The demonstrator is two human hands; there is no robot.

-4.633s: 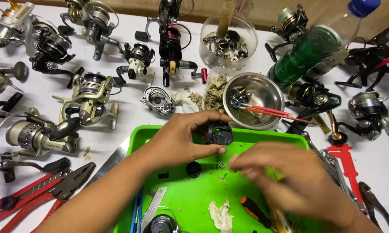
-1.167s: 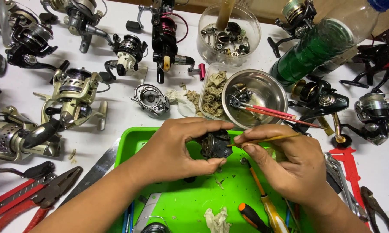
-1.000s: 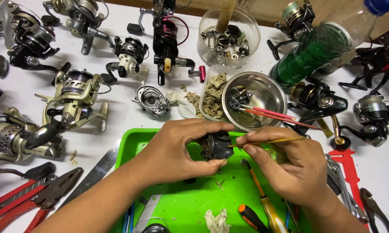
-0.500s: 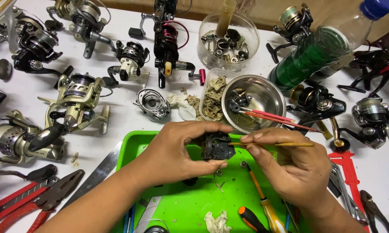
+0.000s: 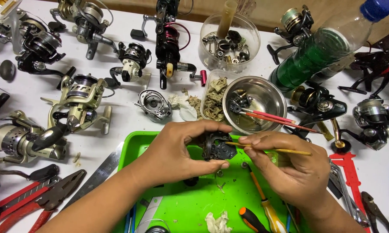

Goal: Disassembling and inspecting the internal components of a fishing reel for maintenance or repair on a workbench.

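My left hand [image 5: 177, 153] grips a small black reel part [image 5: 218, 147] above the green tray [image 5: 129, 144]. My right hand [image 5: 289, 168] pinches a thin yellow-handled brush [image 5: 285, 150], and its tip touches the black part from the right. Both hands hover over the middle of the tray. Small screws lie on the tray floor just under the part.
A steel bowl [image 5: 270, 97] with a reel piece and red brushes sits behind the tray. Many fishing reels [image 5: 80, 101] cover the white table. A clear tub of parts [image 5: 229, 43] and a green bottle [image 5: 319, 51] stand at the back. Red pliers [image 5: 34, 200] lie left; orange screwdrivers [image 5: 263, 205] lie in the tray.
My right hand, earlier flat over the tray, has picked up the brush and brought it to the black part. In the last second the hands have barely moved.
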